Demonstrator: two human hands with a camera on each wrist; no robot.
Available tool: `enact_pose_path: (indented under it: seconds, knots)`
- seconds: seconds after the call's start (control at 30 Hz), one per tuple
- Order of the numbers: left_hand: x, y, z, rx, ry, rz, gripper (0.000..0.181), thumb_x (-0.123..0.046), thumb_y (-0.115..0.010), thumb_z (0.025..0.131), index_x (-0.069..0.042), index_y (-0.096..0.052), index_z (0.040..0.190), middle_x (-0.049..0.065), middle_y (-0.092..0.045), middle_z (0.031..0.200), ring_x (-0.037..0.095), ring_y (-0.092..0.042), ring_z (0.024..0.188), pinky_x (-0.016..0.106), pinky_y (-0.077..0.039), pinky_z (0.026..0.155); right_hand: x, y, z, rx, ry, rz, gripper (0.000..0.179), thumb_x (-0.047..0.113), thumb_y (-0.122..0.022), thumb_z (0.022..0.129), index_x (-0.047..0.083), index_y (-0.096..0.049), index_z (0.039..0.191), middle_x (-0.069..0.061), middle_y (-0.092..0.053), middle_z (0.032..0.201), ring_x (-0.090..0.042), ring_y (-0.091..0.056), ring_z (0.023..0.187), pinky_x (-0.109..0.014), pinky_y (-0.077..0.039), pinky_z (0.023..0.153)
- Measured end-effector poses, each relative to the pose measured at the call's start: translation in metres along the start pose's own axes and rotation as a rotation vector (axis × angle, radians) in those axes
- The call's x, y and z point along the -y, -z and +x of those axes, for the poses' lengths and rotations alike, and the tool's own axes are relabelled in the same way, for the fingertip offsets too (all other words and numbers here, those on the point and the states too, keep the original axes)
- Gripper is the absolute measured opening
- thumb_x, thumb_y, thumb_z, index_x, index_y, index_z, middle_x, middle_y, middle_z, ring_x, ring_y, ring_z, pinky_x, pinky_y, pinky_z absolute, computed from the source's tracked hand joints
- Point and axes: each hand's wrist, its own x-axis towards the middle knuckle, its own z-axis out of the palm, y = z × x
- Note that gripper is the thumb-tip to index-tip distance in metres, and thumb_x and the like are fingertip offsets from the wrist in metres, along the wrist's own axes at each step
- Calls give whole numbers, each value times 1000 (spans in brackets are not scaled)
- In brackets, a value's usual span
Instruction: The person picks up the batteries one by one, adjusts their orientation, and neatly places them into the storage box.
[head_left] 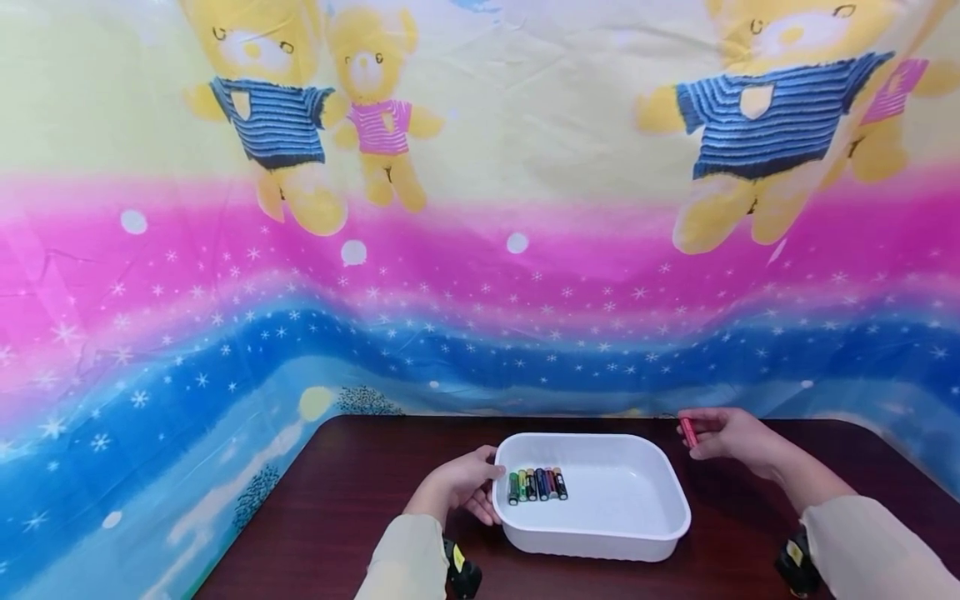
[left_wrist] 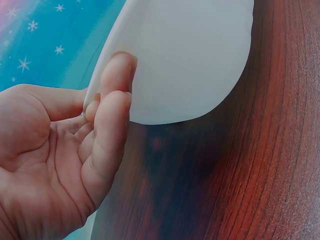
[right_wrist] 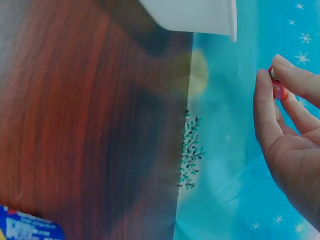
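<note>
A white plastic basin (head_left: 592, 542) with rounded corners is in the middle of the head view. Several batteries (head_left: 542, 485) in different colours lie side by side in a row at its left end. My left hand (head_left: 467, 485) grips the basin's left rim, thumb over the edge and fingers against the outer wall (left_wrist: 185, 65). To the right of the basin, my right hand (head_left: 735, 437) is raised over the table and pinches a red battery (head_left: 688, 432) between thumb and fingers. One end of this battery (right_wrist: 278, 90) shows between the fingertips in the right wrist view.
The dark reddish wood table (head_left: 337, 508) carries the basin. A printed cloth (head_left: 480, 300) with bears and snowflakes hangs behind and beside it. In the right wrist view, a blue printed package (right_wrist: 30, 225) shows at the bottom left corner.
</note>
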Motion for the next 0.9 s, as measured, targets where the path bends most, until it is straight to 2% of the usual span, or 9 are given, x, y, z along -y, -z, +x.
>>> enact_pose_path:
  seconds: [0.13, 0.4, 0.6, 0.73, 0.9]
  knots:
    - [0, 0, 0, -9, -1, 6, 45, -18, -45, 98, -9, -29, 140, 27, -61, 81, 24, -61, 47, 38, -56, 49, 6, -1, 4, 11, -2, -6, 75, 3, -75, 73, -17, -34, 132, -23, -57, 114, -23, -61, 93, -40, -54, 79]
    - [0, 0, 0, -9, 1, 6, 45, -18, -45, 98, -9, -29, 140, 27, -62, 83, 24, -61, 48, 38, -56, 49, 22, -8, 11, -44, -7, -68, 73, 7, -77, 72, -13, -40, 131, -24, -56, 115, -28, -60, 97, -39, -54, 79]
    - [-2, 0, 0, -6, 12, 16, 44, -17, -46, 98, -9, -31, 139, 27, -62, 82, 24, -61, 47, 38, -55, 49, 34, -12, 20, -51, -25, -76, 76, 8, -77, 73, -11, -38, 134, -30, -51, 120, -30, -59, 99, -41, -53, 82]
    - [-2, 1, 2, -3, 11, 19, 45, -18, -46, 98, -9, -31, 139, 27, -62, 81, 23, -61, 47, 38, -55, 48, 39, -14, 25, -63, -55, -83, 77, 9, -77, 73, -9, -36, 136, -29, -48, 122, -27, -58, 98, -42, -53, 82]
    - [-3, 2, 2, -5, 17, 17, 46, -17, -45, 98, -10, -30, 140, 27, -61, 79, 23, -61, 47, 38, -55, 48, 45, -19, 30, -47, -51, -74, 77, 9, -77, 74, -8, -36, 137, -29, -47, 125, -28, -57, 101, -42, -53, 83]
